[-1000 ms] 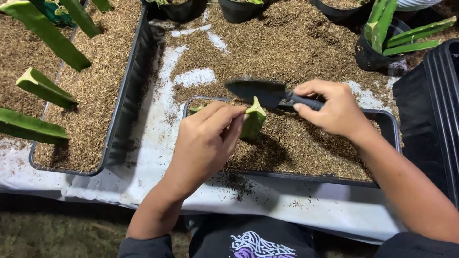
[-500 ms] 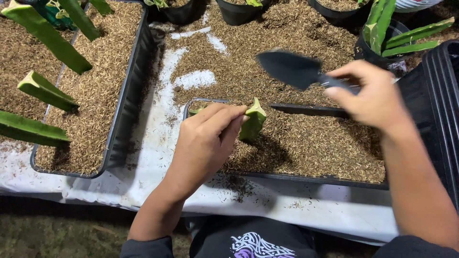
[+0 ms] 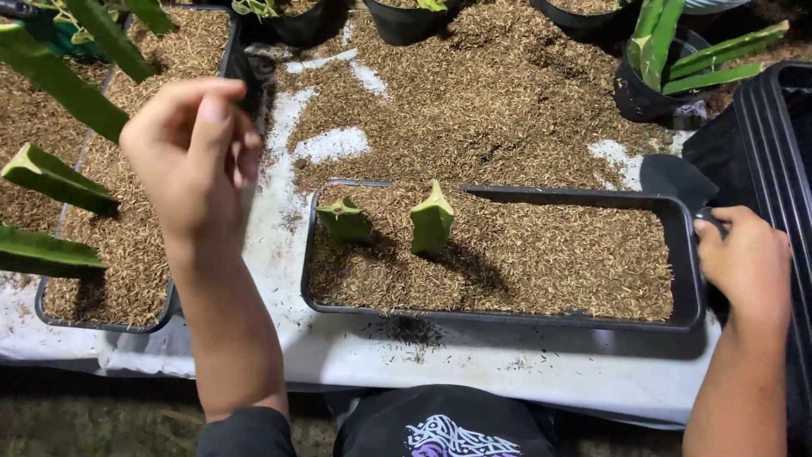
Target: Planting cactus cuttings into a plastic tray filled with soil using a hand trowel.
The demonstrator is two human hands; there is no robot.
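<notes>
A small black trowel (image 3: 677, 182) is held by its handle in the right hand (image 3: 748, 262), whose fingers are clamped around the grip at the right end of a black rectangular tray (image 3: 507, 320). The trowel's blade is laid just beyond the tray's far right corner, over the white sheet (image 3: 474, 360) by which the worktop is covered. The tray is filled with brown husk-like material, and two short green cactus cuttings are stood upright in its left part: a taller one (image 3: 431, 222) and a lower one (image 3: 345, 220) just beside it, to the left. Neither cutting is touched by a hand.

The left hand (image 3: 194, 152) is raised above the gap between this tray and a second black tray (image 3: 101, 323) to the left; its fingers are loosely curled together and nothing is seen in them. In the second tray, long green cuttings (image 3: 55, 173) are planted at a tilt in the same husk material. More husk is spread loose across the sheet behind the front tray. A black pot (image 3: 647, 97) with green stems is set at the far right, and a stack of black trays (image 3: 774, 144) is seen at the right edge.
</notes>
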